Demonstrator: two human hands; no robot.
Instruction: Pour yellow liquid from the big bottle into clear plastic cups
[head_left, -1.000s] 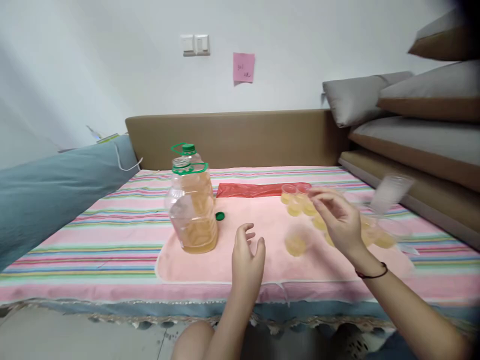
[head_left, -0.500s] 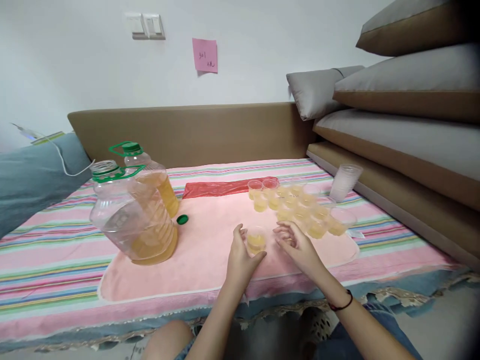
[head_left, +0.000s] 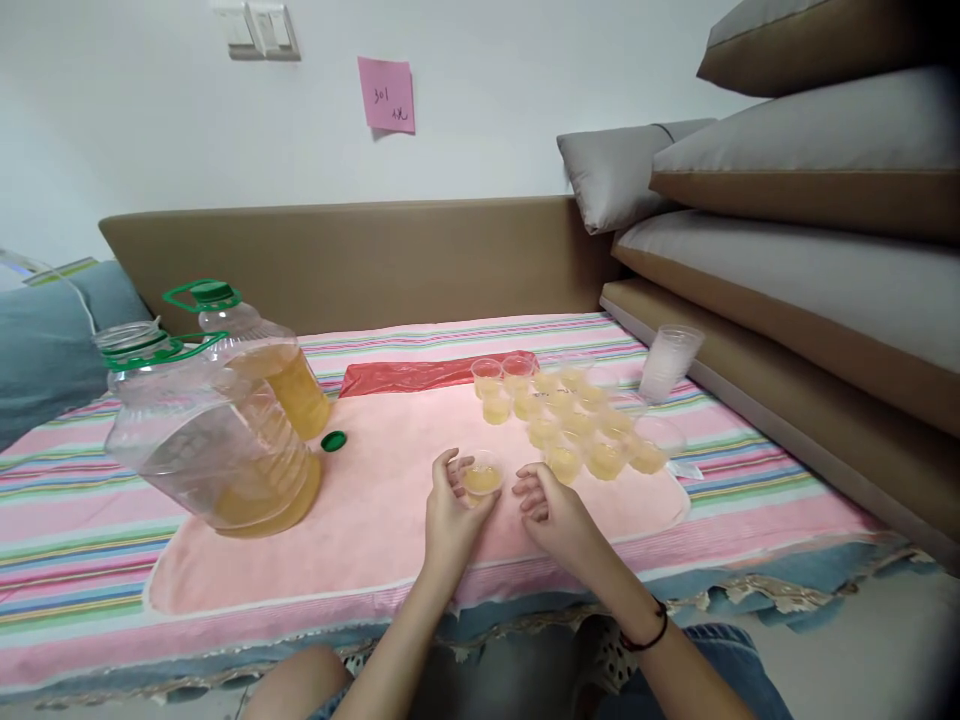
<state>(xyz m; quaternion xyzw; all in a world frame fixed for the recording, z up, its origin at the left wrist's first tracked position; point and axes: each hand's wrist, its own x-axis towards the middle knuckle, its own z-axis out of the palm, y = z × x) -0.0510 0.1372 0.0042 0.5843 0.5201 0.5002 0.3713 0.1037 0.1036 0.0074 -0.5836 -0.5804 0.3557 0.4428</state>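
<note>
A small clear plastic cup (head_left: 482, 480) with pale yellow liquid is held by my left hand (head_left: 450, 515), thumb at its near side and fingers curled round its left side. Just right of that cup is my right hand (head_left: 551, 508), its fingers loosely bent and nothing visible in them; it does not touch the cup. Beyond my right hand, several similar cups (head_left: 562, 463) of yellow liquid stand close together on the pink mat (head_left: 375, 520).
Two large plastic jugs of yellow liquid stand on the left: the nearer jug (head_left: 217, 450) uncapped, the farther jug (head_left: 281, 365) capped. A green cap (head_left: 334, 441) lies beside them. A red plastic bag (head_left: 405, 375) lies behind, a tilted cup stack (head_left: 670, 365) at right, near piled cushions (head_left: 795, 250).
My left hand has closed round the cup, which now looks slightly tilted. My right hand stays beside it, its fingers a little more curled. The whole view has shifted, moving things leftward in the picture.
</note>
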